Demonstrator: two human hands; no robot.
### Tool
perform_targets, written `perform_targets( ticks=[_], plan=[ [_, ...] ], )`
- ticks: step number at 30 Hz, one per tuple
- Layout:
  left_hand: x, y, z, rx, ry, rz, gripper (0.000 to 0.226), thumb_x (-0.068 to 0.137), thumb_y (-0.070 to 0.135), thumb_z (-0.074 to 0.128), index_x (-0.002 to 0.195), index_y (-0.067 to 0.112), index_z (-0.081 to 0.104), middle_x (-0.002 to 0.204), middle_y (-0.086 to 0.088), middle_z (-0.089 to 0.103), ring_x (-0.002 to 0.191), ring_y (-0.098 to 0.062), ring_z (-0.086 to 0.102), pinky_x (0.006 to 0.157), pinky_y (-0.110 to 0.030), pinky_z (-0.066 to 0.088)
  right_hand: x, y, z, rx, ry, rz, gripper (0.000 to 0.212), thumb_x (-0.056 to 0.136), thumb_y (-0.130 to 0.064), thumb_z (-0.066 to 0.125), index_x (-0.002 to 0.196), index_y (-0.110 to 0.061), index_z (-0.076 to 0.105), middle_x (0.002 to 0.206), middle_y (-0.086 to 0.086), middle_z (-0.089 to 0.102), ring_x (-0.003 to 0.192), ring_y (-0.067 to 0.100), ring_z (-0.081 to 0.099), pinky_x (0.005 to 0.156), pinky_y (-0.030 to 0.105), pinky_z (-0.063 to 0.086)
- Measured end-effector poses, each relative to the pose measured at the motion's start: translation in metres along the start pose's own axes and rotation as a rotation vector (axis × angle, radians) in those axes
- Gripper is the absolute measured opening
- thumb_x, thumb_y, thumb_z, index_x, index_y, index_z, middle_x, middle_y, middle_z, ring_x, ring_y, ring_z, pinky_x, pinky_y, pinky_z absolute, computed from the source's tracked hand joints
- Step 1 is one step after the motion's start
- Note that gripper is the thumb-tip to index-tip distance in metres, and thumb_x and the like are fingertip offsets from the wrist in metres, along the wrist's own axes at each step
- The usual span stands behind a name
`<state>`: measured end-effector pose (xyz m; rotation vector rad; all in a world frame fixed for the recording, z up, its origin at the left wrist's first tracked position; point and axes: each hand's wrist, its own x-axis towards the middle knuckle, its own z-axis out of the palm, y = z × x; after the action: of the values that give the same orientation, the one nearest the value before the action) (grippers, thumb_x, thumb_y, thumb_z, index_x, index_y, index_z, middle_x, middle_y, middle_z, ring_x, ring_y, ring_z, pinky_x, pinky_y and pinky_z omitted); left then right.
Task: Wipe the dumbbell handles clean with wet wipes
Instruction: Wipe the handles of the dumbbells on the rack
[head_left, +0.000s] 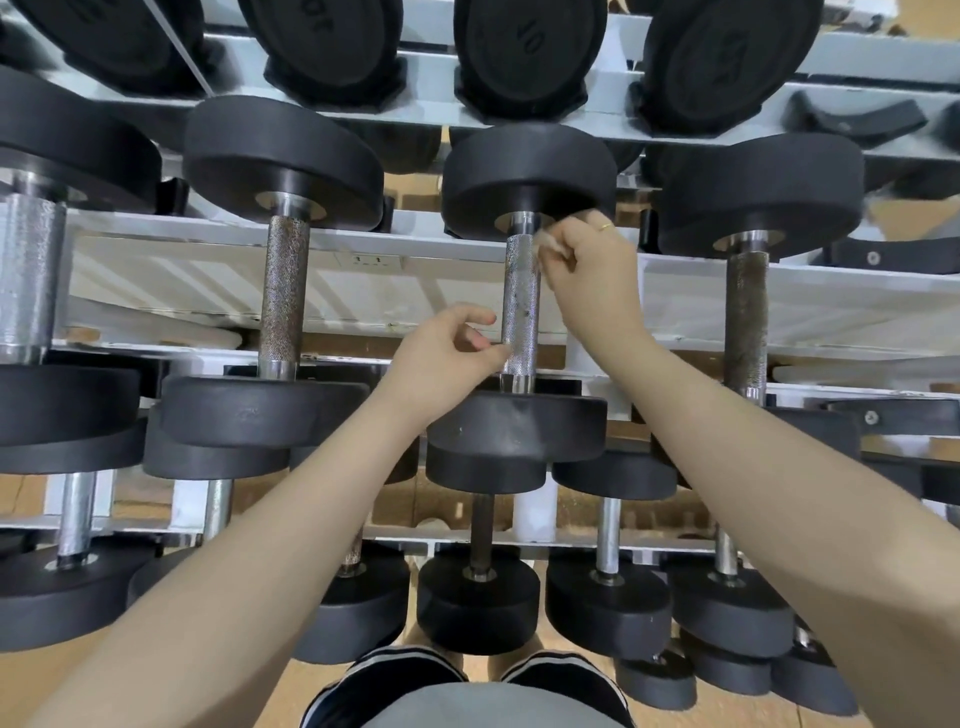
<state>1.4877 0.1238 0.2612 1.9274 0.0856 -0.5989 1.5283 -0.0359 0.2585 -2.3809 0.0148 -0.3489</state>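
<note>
A white rack (467, 249) filled the frame, its tiers crossing from left to right and loaded with black dumbbells. In the middle tier, at the centre of the frame, lay the dumbbell (522, 312) being worked on, its far head (527, 179) above and its near head (517, 423) below, with the knurled steel handle (521, 306) running vertically between them. To its left sat a neighbouring dumbbell (283, 291) with a brownish, speckled handle, and to its right another dumbbell (748, 306) with a darker, rusty one. The right hand (589, 260), a ring on one finger, was just right of the upper end of the central handle, fingers curled and pinching a small crumpled wet wipe (553, 240) against the bar. The left hand (447, 348) was at the lower end of the same handle, its fingers loosely curled with the fingertips touching the bar's left side, closed round nothing.
</note>
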Motion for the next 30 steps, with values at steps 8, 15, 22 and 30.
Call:
perform_targets(
  ticks=[8,15,22,30],
  plan=[
    [-0.023,0.007,-0.017,0.119,-0.103,-0.014,0.022,0.074,0.038,0.072,0.071,0.017,0.069,0.068,0.009,0.062,0.066,-0.002,0.053,0.064,-0.019,0.039,-0.040,0.007,-0.037,-0.067,-0.660,-0.467,0.010,0.070,0.000,0.068,0.079,-0.003,0.072,0.083,0.011,0.066,0.069,0.018,0.061,0.064,0.019,0.045],
    [-0.024,0.010,-0.017,0.131,-0.096,0.002,0.027,0.070,0.044,0.071,0.062,0.020,0.065,0.064,0.010,0.058,0.064,-0.004,0.051,0.066,-0.021,0.039,0.008,-0.007,-0.013,-0.228,-0.288,-0.413,0.004,0.071,0.001,0.061,0.075,0.000,0.063,0.081,0.018,0.060,0.070,0.033,0.057,0.059,0.033,0.051],
    [-0.035,0.002,-0.019,0.022,-0.067,-0.003,0.019,0.065,0.044,0.073,0.068,0.026,0.069,0.062,0.021,0.062,0.061,0.009,0.053,0.063,-0.014,0.039,-0.006,-0.006,-0.013,-0.238,-0.484,-0.546,0.016,0.060,0.010,0.062,0.070,-0.001,0.067,0.076,0.017,0.060,0.065,0.033,0.061,0.056,0.029,0.048],
    [-0.031,-0.004,-0.019,-0.028,-0.090,-0.022,0.022,0.058,0.044,0.078,0.069,0.027,0.070,0.059,0.018,0.058,0.057,0.003,0.052,0.062,-0.023,0.043,-0.020,0.000,-0.031,-0.365,-0.679,-0.689,0.010,0.071,-0.001,0.059,0.080,-0.003,0.064,0.081,0.012,0.058,0.066,0.027,0.056,0.057,0.021,0.035]
  ],
)
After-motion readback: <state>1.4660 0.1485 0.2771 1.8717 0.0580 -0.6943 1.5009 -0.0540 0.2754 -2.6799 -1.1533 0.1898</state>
